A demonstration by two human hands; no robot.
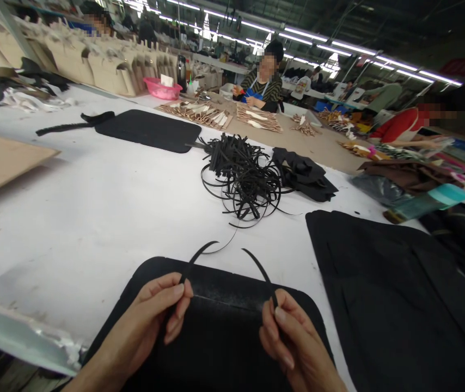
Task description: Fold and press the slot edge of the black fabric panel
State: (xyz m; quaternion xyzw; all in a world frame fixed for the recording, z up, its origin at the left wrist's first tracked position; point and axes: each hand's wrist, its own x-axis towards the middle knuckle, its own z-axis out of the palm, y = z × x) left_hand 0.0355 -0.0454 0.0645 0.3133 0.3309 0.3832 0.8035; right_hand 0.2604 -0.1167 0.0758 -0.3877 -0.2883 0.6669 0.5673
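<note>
Pinched in my left hand (167, 305) is a thin black strip (197, 257), its free end curving up and to the right. My right hand (287, 332) pinches another narrow black strip end (257, 265), which bends up and to the left. Whether both ends belong to one strip cannot be seen. Both hands are above a black panel (216, 348) with rounded corners and a pale line across its upper part. Beyond them lies a tangled heap of black strips (244, 179) on the white table.
A larger black panel (396, 294) lies at right, near a teal-capped bottle (424, 201). Folded black pieces (304, 171) sit beside the heap. Another black panel (148, 130), a board (7, 158) and a pink basket (163, 89) are farther left. A co-worker (263, 81) sits across the table.
</note>
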